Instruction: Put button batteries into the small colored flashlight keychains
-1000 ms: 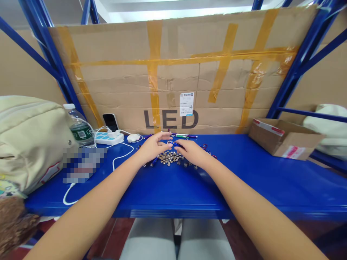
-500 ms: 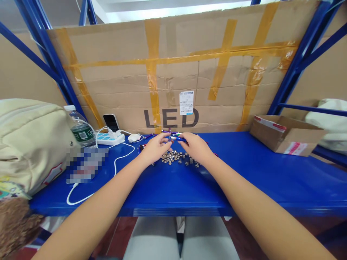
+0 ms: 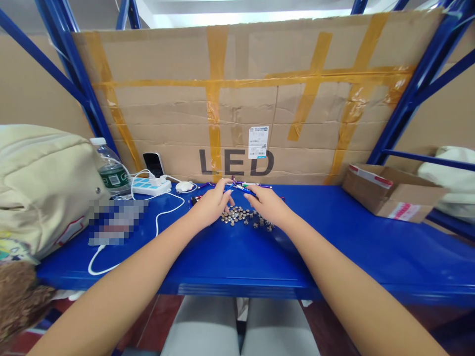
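Observation:
Both my hands rest on the blue shelf [image 3: 237,257] at its middle, over a heap of several small round metal button cells [image 3: 237,216]. My left hand [image 3: 211,202] is curled, its fingertips pinched near a thin blue pen-like stick [image 3: 243,189]. My right hand [image 3: 267,203] faces it with fingers bent around the other end of the same stick. More thin coloured sticks [image 3: 256,186] lie just behind the hands against the cardboard.
A taped cardboard sheet marked LED [image 3: 237,109] closes the back. On the left are a beige bag [image 3: 40,188], a water bottle [image 3: 111,170], a power strip [image 3: 150,186] with white cable and a phone [image 3: 153,164]. An open carton [image 3: 389,195] sits right.
The hands lifted a little off the heap of cells and came together at the blue stick behind it; the camera shifted slightly.

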{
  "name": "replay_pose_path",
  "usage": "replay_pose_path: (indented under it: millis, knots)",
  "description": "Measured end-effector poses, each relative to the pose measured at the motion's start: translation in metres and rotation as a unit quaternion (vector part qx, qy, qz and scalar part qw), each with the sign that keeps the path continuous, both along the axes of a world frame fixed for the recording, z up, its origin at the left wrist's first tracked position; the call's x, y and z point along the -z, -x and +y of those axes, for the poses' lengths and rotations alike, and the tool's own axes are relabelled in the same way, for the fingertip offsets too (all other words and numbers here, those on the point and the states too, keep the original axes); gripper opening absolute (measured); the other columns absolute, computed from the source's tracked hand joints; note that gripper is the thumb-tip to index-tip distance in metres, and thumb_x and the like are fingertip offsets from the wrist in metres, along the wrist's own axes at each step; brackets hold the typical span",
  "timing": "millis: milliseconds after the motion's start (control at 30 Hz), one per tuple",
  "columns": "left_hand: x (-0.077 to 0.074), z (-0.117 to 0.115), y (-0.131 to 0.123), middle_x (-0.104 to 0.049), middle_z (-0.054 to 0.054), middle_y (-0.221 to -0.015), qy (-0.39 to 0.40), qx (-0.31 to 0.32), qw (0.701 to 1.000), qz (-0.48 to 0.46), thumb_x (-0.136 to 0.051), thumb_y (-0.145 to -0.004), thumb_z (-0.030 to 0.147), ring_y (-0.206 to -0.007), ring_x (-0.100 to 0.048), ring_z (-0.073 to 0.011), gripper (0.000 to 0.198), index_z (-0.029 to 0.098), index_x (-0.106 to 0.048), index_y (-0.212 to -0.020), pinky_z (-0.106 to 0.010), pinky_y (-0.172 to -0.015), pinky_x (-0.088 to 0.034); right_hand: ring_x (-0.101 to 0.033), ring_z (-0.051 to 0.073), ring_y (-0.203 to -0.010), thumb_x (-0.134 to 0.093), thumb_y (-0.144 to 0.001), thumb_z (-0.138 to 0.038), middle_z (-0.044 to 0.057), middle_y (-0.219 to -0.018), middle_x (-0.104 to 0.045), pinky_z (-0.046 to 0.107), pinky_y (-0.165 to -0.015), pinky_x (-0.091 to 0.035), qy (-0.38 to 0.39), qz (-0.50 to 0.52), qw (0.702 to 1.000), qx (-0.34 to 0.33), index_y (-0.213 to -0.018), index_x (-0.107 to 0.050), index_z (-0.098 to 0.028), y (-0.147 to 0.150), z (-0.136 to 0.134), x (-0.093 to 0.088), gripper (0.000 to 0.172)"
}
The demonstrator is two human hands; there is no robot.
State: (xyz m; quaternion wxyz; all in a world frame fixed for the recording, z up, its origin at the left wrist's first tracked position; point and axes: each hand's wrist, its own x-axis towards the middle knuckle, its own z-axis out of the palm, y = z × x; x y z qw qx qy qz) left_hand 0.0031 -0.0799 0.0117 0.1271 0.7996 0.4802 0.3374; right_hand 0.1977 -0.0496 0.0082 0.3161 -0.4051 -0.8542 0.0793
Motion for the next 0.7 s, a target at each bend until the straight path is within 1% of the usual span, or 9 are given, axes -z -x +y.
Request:
replay_pose_path:
  millis: [67,133,200,267,400,533,600,667,700]
  knots:
    - [-0.0004,-0.0025,-0.0021,-0.069,-0.006,-0.089,-0.036,-0.037,0.995,0.088,-0.031,-0.097,0.024,-0.072,-0.066,-0.0169,0.037,0.016,-0.035,-0.132,-0.030,-0.071,-0.051,-0.060,0.018,-0.078,-0.042,-0.093,-0.028,0.005,-0.085,-0.067,0.027,-0.068,-0.041,0.010,0.010,1.000,-0.012,-0.101,-0.061,-0.019,0.0012,-0.0010,0.0003,0.023]
    - [-0.0010,-0.0032,-0.0044,-0.066,-0.010,-0.104,-0.081,-0.071,0.983,0.150,-0.033,-0.096,0.023,-0.090,-0.065,-0.0208,0.036,0.016,-0.039,-0.131,-0.033,-0.080,-0.050,-0.059,0.017,-0.076,-0.042,-0.093,-0.029,0.004,-0.079,-0.065,0.027,-0.068,-0.041,0.012,0.016,1.000,-0.020,-0.097,-0.062,-0.019,0.0014,-0.0012,0.0010,0.023]
    - [-0.0018,-0.0023,-0.0061,-0.060,-0.012,-0.119,-0.121,-0.081,0.976,0.163,-0.035,-0.095,0.022,-0.106,-0.060,-0.0225,0.033,0.016,-0.046,-0.126,-0.035,-0.090,-0.047,-0.058,0.017,-0.074,-0.041,-0.093,-0.030,0.003,-0.077,-0.064,0.027,-0.069,-0.041,0.012,0.017,0.999,-0.026,-0.094,-0.061,-0.019,0.0008,-0.0004,0.0018,0.023]
    - [-0.0028,-0.0007,-0.0067,-0.057,-0.012,-0.124,-0.145,-0.083,0.976,0.138,-0.037,-0.095,0.021,-0.112,-0.056,-0.0224,0.032,0.015,-0.048,-0.124,-0.034,-0.095,-0.044,-0.058,0.017,-0.073,-0.041,-0.092,-0.031,0.003,-0.075,-0.063,0.027,-0.069,-0.041,0.009,0.020,0.999,-0.031,-0.090,-0.061,-0.019,0.0001,0.0006,0.0024,0.023]
    - [-0.0031,0.0016,-0.0047,-0.060,-0.010,-0.115,-0.153,-0.079,0.982,0.083,-0.038,-0.093,0.016,-0.105,-0.059,-0.0204,0.035,0.015,-0.045,-0.128,-0.033,-0.091,-0.047,-0.057,0.016,-0.069,-0.041,-0.092,-0.034,0.002,-0.071,-0.061,0.027,-0.068,-0.041,0.018,0.036,0.999,-0.036,-0.086,-0.059,-0.018,0.0002,0.0005,0.0021,0.025]
    - [-0.0015,0.0029,-0.0023,-0.060,-0.008,-0.107,-0.136,-0.064,0.987,0.059,-0.037,-0.091,0.011,-0.099,-0.060,-0.0182,0.026,0.015,-0.054,-0.111,-0.031,-0.087,-0.048,-0.054,0.015,-0.064,-0.040,-0.091,-0.035,-0.001,-0.066,-0.058,0.027,-0.066,-0.041,0.062,0.051,0.995,-0.063,-0.084,-0.058,-0.019,0.0035,-0.0031,0.0012,0.025]
    - [-0.0017,0.0040,-0.0009,-0.061,-0.008,-0.103,-0.131,-0.058,0.988,0.052,-0.047,-0.089,0.016,-0.095,-0.059,-0.0183,0.021,0.015,-0.055,-0.108,-0.031,-0.085,-0.048,-0.053,0.014,-0.061,-0.039,-0.090,-0.035,-0.002,-0.063,-0.056,0.027,-0.063,-0.041,0.087,0.056,0.992,-0.068,-0.083,-0.058,-0.019,0.0052,-0.0052,0.0008,0.026]
    - [-0.0031,0.0054,0.0012,-0.061,-0.008,-0.101,-0.127,-0.049,0.989,0.058,-0.059,-0.083,0.021,-0.088,-0.060,-0.0179,0.026,0.014,-0.056,-0.108,-0.030,-0.081,-0.050,-0.051,0.013,-0.057,-0.039,-0.090,-0.036,-0.003,-0.060,-0.054,0.026,-0.060,-0.041,0.115,0.066,0.989,-0.069,-0.081,-0.057,-0.018,0.0058,-0.0067,0.0004,0.026]
    - [-0.0042,0.0059,0.0024,-0.062,-0.008,-0.100,-0.127,-0.046,0.989,0.066,-0.061,-0.082,0.021,-0.084,-0.060,-0.0173,0.028,0.014,-0.057,-0.109,-0.030,-0.079,-0.050,-0.051,0.013,-0.056,-0.039,-0.090,-0.036,-0.003,-0.059,-0.053,0.026,-0.058,-0.040,0.128,0.073,0.987,-0.069,-0.082,-0.056,-0.018,0.0057,-0.0072,0.0001,0.026]
